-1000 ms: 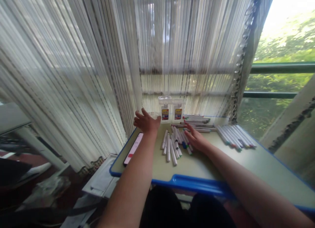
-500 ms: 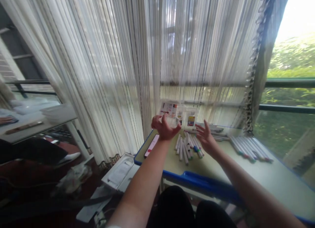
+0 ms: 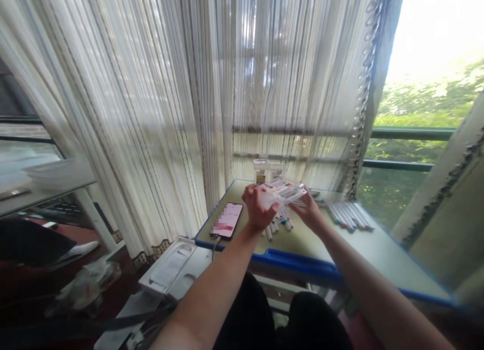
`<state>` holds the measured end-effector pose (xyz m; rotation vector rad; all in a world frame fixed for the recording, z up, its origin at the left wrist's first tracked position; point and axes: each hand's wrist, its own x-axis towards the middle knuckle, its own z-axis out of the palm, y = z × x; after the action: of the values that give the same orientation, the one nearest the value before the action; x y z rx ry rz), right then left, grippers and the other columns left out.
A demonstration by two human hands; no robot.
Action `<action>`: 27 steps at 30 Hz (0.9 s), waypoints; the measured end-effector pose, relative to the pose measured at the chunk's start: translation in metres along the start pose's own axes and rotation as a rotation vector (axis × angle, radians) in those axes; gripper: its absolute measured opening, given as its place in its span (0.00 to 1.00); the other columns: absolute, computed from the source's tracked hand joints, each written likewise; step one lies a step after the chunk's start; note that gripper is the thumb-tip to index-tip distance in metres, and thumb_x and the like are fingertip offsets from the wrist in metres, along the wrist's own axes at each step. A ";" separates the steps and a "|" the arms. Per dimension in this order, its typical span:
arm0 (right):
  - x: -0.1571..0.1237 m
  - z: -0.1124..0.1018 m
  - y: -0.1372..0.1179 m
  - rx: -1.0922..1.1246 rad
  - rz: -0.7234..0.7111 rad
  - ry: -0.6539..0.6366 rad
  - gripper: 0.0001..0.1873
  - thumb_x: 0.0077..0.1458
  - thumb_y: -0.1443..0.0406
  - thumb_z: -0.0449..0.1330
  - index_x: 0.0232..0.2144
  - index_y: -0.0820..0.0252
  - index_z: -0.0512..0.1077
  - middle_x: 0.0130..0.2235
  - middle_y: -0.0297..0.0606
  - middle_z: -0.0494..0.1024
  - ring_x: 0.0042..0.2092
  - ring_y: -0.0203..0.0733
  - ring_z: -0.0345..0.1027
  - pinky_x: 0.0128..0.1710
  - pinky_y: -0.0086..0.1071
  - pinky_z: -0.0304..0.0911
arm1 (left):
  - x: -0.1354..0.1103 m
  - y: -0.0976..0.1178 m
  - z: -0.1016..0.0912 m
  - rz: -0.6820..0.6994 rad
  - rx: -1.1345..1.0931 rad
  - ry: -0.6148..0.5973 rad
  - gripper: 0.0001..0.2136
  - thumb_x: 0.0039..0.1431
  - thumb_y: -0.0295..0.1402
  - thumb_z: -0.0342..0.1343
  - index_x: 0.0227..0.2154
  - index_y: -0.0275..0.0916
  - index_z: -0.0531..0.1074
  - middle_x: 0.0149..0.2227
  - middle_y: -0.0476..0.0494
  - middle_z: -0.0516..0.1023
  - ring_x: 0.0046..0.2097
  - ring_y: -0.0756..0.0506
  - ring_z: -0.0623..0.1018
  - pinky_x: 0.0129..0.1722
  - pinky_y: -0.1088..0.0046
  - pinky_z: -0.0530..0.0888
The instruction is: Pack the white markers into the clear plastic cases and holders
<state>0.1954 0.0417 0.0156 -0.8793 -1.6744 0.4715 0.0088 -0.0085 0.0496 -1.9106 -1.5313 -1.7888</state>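
Above the table, a clear plastic case [image 3: 284,190] with a printed label lies tilted between my hands. My left hand [image 3: 260,205] grips its left end, fingers curled round it. At its right end my right hand [image 3: 307,207] holds on too, with the fingers partly hidden behind the case. Below it, several white markers [image 3: 270,232] with coloured ends lie loose on the table [image 3: 313,243], partly covered by the case and my hands. Two clear containers [image 3: 260,171] with printed labels stand behind the case.
A phone [image 3: 229,220] with a cable lies at the table's left side. More markers [image 3: 348,217] lie in a row on the right. An open white box [image 3: 168,267] sits low on the left. A curtain [image 3: 159,113] hangs behind; another person's leg [image 3: 34,239] shows far left.
My right hand was open and apart from the case; now it holds the right end. The case has come down and tilted flatter. The camera view has shifted a little to the right.
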 end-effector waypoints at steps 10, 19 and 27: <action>0.014 -0.066 -0.014 0.276 0.373 0.171 0.32 0.46 0.50 0.62 0.51 0.56 0.67 0.47 0.44 0.76 0.46 0.47 0.72 0.41 0.39 0.68 | 0.052 0.021 0.077 -0.562 -0.743 -0.234 0.22 0.60 0.53 0.40 0.24 0.39 0.62 0.25 0.50 0.64 0.25 0.52 0.67 0.27 0.76 0.66; 0.006 -0.078 0.015 0.513 0.504 0.230 0.21 0.39 0.58 0.67 0.38 0.61 0.74 0.27 0.34 0.75 0.26 0.36 0.67 0.25 0.29 0.63 | 0.037 0.015 0.105 -0.724 -0.788 -0.489 0.22 0.52 0.53 0.52 0.22 0.36 0.66 0.18 0.51 0.67 0.16 0.53 0.68 0.15 0.79 0.61; 0.009 -0.103 0.020 0.479 0.641 -0.012 0.15 0.47 0.56 0.60 0.34 0.59 0.73 0.34 0.43 0.79 0.35 0.44 0.73 0.34 0.35 0.69 | 0.052 0.015 0.090 -1.001 -0.879 -0.639 0.10 0.55 0.31 0.46 0.38 0.36 0.67 0.19 0.50 0.72 0.16 0.49 0.72 0.12 0.77 0.65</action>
<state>0.2983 0.0474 0.0377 -1.0314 -1.1771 1.2557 0.0699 0.0734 0.0718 -2.4757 -2.5390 -2.7666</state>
